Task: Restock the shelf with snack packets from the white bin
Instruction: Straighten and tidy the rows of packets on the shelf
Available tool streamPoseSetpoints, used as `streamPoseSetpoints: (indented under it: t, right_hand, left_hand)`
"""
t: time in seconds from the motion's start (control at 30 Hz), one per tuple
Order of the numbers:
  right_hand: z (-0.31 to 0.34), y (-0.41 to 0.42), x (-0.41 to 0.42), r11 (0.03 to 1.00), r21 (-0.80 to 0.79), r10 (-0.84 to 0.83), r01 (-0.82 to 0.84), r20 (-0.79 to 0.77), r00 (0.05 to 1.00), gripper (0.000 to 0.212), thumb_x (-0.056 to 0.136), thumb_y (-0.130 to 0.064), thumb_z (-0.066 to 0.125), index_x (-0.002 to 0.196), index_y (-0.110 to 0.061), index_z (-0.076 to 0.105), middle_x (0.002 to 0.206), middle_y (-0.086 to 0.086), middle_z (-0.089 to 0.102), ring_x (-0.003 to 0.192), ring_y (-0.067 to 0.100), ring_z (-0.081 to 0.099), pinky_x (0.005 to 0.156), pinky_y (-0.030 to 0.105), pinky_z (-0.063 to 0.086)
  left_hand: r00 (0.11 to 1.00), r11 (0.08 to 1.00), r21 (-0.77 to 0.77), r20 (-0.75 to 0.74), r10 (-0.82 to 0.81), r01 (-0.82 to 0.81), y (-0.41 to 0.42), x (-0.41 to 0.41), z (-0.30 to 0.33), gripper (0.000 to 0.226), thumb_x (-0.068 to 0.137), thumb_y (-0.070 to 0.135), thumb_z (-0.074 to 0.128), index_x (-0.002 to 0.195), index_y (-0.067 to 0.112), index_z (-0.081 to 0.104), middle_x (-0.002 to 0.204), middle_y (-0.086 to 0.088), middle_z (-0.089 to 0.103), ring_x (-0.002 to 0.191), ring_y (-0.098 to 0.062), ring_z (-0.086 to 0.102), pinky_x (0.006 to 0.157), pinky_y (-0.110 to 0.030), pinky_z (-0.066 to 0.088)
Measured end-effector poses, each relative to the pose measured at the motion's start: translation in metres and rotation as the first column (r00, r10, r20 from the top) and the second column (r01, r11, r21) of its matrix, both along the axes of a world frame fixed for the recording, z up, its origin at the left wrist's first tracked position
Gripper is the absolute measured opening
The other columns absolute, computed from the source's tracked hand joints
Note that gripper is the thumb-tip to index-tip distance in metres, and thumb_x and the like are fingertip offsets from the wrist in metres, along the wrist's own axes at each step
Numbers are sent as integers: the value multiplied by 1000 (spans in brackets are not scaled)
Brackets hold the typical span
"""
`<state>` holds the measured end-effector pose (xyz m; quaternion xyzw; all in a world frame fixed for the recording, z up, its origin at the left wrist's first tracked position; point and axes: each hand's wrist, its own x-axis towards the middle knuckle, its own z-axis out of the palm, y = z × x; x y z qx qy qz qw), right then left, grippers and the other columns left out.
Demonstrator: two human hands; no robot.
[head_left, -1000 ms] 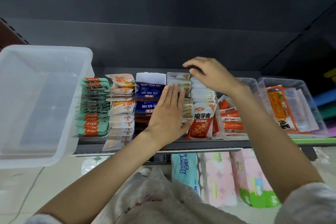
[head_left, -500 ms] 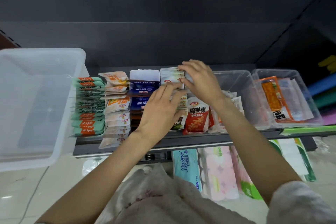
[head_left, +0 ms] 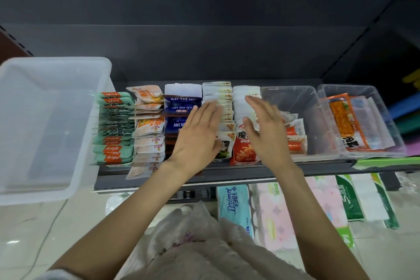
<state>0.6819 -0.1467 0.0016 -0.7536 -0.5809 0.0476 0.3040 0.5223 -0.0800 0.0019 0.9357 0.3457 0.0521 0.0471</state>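
The white bin (head_left: 75, 184) stands at the left and nothing shows inside it. On the dark shelf (head_left: 227, 175) stand rows of snack packets: green ones (head_left: 113, 129), pale orange ones (head_left: 148, 129), blue ones (head_left: 179, 107), white ones (head_left: 223, 102) and a red-fronted row (head_left: 243, 150). My left hand (head_left: 197, 134) lies flat with straight fingers on the left side of the white row. My right hand (head_left: 266, 129) is held flat and upright with straight fingers over the red-fronted row. Neither hand holds a packet.
Two clear tubs stand at the right of the shelf: one (head_left: 318, 120) with a few sausage packets, one (head_left: 375, 125) with orange packets. Tissue packs (head_left: 236, 207) stand on the floor below. A dark shelf board hangs overhead.
My right hand has let go of the back of the white row and come forward, now flat and straight. My left hand stays on the row. The view shifted slightly.
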Motion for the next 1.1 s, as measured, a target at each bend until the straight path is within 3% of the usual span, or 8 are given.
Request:
streamPoseSetpoints:
  t: [0.13,0.27,0.33,0.5,0.63,0.8,0.97,1.1]
  right_hand:
    - [-4,-6,-19,992,-127,-9,-4,-101,995,62,92,-15,55,147,-12,27,144,8,42,134,20,36,113,33,27]
    - [1,-1,-35,986,-143,-10,-82,-551,835,70,94,-5,49,150,-18,8,152,-2,27,134,1,25,97,-3,21]
    - [-3,6,-43,984,-126,23,-125,-609,793,73,95,-4,48,151,-17,3,156,-4,16,136,-3,17,95,-7,15]
    - [-11,13,-49,985,-124,23,-124,-614,789,75,94,-3,47,152,-20,2,159,-7,2,143,4,5,98,-7,9]
    - [-3,10,-40,996,-61,19,-70,-601,799,71,93,-1,48,151,-20,11,158,-5,10,144,7,9,116,21,16]
    - [18,45,-20,986,-144,18,-82,-397,918,63,98,-9,41,151,-16,9,159,-3,0,144,8,5,92,-8,3]
    - [9,73,-22,937,-277,97,-213,-378,921,60,99,-12,36,151,-13,7,159,0,-5,145,10,-6,114,22,2]
    - [6,72,-19,950,-234,109,-209,-378,919,60,99,-12,39,151,-15,11,159,0,-1,145,10,-6,119,30,4]
  left_hand:
    - [987,987,-47,44,154,-152,-2,-15,2,79,84,34,64,144,0,26,149,-17,32,137,-29,31,113,-32,9]
    - [985,980,-99,-26,169,-171,5,-4,2,77,95,40,44,149,4,3,157,-11,11,145,-21,10,117,-33,-2]
    - [986,983,-98,-66,151,-157,4,5,1,75,96,31,42,148,4,-5,158,-12,0,146,-22,1,115,-33,-7]
    - [975,978,-72,-114,189,-198,-5,12,-6,73,96,16,39,146,1,-12,156,-19,-10,145,-26,-10,113,-38,-11]
    - [977,974,-92,-57,203,-208,-4,11,-8,74,97,26,40,147,2,-9,157,-18,-5,145,-26,-7,114,-39,-10]
    - [974,971,-73,-45,223,-226,-2,12,-5,74,97,36,38,148,6,-5,158,-14,-1,146,-23,-1,116,-40,-8]
    - [969,971,-12,-71,236,-237,-2,17,-6,70,97,38,33,149,5,-2,158,-13,0,146,-22,0,113,-41,-12]
    - [975,976,-40,-72,210,-213,0,14,-3,72,97,40,36,149,6,1,158,-12,3,146,-23,2,115,-41,-8]
